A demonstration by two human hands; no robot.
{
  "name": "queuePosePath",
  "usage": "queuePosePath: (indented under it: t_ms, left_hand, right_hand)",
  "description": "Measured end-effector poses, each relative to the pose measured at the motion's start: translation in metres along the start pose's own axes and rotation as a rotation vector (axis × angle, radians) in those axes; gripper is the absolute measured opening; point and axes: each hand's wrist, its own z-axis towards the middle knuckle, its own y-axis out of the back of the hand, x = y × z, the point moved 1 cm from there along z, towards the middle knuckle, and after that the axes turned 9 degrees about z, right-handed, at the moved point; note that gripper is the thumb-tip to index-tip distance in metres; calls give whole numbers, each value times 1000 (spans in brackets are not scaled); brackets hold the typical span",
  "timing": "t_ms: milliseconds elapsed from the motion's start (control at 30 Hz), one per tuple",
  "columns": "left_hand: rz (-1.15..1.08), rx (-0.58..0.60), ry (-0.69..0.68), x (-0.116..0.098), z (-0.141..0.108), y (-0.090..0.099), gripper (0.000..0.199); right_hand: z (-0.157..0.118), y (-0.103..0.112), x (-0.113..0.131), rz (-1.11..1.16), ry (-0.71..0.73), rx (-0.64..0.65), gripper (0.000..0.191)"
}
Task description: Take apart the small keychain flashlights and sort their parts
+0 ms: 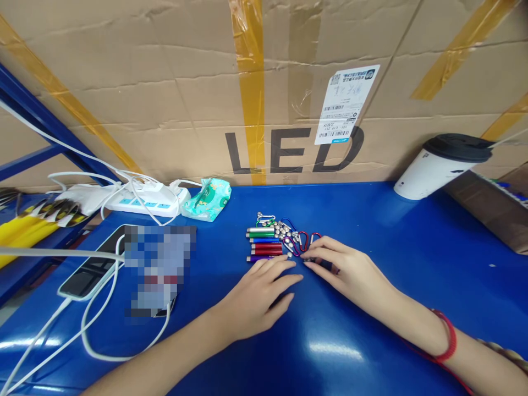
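My left hand (262, 294) rests low over the blue table with its fingers stretched out, holding nothing that shows. Its fingertips are beside a purple metal tube (258, 259), the nearest of a row with red tubes (267, 249), a blue tube (264, 240), a green tube (261, 235) and a silver tube (262, 230). To the right of my left hand, my right hand (352, 269) has its thumb and fingers drawn together around a small dark piece (308, 260), too small to name. Just beyond lie several small silver metal pieces (284, 231) and coloured carabiners, including a red carabiner (304, 240).
A large cardboard box (185, 110) stands along the back edge. On the left are a phone (94, 269), white cables, a power strip (142, 201) and a green soft packet (207, 201). A lidded paper cup (433, 170) stands at the back right, beside a brown box (487, 206).
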Motion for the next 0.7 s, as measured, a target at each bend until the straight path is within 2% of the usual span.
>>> queuePosePath:
  t_ms: [133,267,433,567,700]
  left_hand:
    - [-17,18,58,1,-1,-1,39]
    - [-24,30,100,4,-1,-2,44]
    - [-16,32,90,4,-1,-4,42]
    - [-23,-20,26,0,-2,-4,38]
    - [25,28,-32,-5,-2,-2,35]
  right_hand:
    - [0,0,1,14,-2,-19,20]
    - [0,2,3,-135,-60,-89,21]
    - [0,2,2,-248,-125,-100,24]
    - [2,0,-1,-201,-176,-61,24]
    - [4,-2,-4,-133,-140,26,24]
